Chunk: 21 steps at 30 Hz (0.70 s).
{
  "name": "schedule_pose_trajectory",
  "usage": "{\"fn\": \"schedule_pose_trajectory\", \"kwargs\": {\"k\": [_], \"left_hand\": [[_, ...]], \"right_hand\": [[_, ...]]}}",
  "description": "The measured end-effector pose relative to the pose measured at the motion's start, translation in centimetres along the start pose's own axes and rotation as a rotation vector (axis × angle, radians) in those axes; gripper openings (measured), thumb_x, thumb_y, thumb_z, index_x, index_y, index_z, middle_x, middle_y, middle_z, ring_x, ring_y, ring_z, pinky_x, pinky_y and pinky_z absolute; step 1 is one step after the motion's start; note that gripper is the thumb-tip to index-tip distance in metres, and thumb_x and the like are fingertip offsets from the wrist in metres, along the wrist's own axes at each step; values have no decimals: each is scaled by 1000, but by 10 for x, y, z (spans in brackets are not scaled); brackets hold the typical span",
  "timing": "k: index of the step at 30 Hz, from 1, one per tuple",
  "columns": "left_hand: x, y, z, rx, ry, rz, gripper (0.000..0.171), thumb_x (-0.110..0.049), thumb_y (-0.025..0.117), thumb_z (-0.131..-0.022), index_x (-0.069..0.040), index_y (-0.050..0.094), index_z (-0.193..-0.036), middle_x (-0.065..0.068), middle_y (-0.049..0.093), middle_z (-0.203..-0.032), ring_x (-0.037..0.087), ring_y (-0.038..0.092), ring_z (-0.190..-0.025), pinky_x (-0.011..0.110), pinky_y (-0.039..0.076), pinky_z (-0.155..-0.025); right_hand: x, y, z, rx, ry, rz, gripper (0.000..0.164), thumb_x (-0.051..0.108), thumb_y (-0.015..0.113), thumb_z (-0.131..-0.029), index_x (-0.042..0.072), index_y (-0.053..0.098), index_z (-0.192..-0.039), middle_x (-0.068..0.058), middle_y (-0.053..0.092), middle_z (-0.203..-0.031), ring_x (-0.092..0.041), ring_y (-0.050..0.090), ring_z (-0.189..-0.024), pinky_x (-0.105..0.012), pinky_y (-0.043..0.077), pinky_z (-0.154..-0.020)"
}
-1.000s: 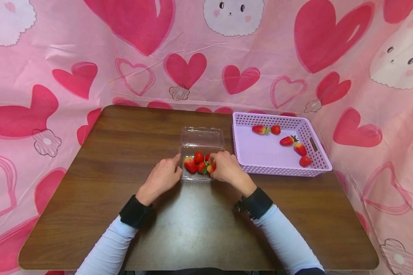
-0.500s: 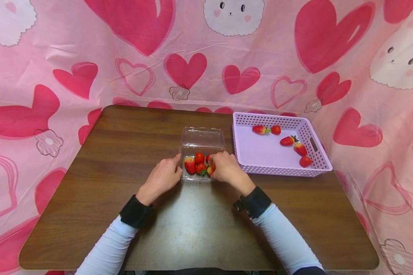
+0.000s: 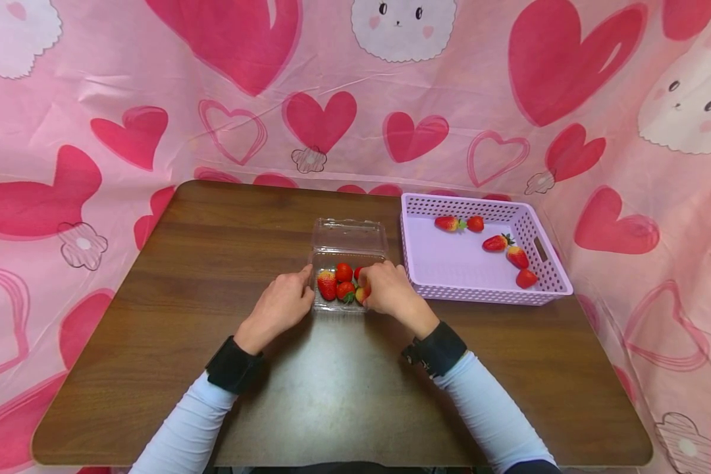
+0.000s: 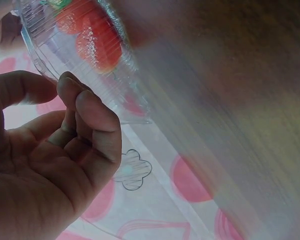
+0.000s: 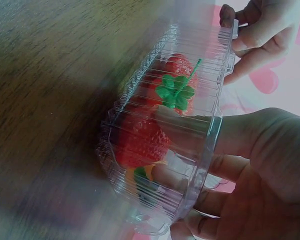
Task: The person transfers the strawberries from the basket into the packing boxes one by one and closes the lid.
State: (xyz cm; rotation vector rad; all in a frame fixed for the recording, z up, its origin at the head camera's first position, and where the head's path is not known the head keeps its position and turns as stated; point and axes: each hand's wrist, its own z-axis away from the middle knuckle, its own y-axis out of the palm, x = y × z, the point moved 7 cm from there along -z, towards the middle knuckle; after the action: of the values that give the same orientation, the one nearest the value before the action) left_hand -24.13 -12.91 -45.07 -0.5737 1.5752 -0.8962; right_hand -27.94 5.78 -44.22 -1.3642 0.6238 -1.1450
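Note:
A clear plastic clamshell box (image 3: 349, 236) stands on the table with its lid folded back. My left hand (image 3: 280, 303) pinches the box's left rim between thumb and fingers, as the left wrist view also shows. Inside the box are several strawberries, among them a large one (image 3: 326, 286) at the left and a leafy one (image 3: 345, 291) near the middle. My right hand (image 3: 391, 289) reaches in over the right side. In the right wrist view its thumb and finger hold a strawberry (image 5: 142, 137) low in the box, partly hidden from the head view.
A lilac perforated basket (image 3: 486, 295) stands to the right of the box. Several strawberries lie in it, including a pair at the back (image 3: 448, 224) and a row along the right side (image 3: 517, 257). Pink heart-patterned cloth (image 3: 243, 52) hangs behind the brown table (image 3: 172, 283).
The large strawberry at the left of the box has turned more upright, and the leafy one has shifted slightly down and left. Both hands have stayed nearly in place.

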Motion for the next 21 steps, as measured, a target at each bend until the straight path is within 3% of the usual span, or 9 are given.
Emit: {"fn": "schedule_pose_trajectory", "kwargs": {"k": [21], "left_hand": [[1, 1, 1, 27, -26, 36, 56, -8, 61, -100, 8, 49, -152, 6, 52, -67, 19, 41, -52, 32, 40, -48]], "right_hand": [[1, -7, 2, -4, -52, -66, 24, 14, 86, -82, 12, 77, -105, -6, 68, -97, -30, 57, -98, -46, 46, -85]]}}
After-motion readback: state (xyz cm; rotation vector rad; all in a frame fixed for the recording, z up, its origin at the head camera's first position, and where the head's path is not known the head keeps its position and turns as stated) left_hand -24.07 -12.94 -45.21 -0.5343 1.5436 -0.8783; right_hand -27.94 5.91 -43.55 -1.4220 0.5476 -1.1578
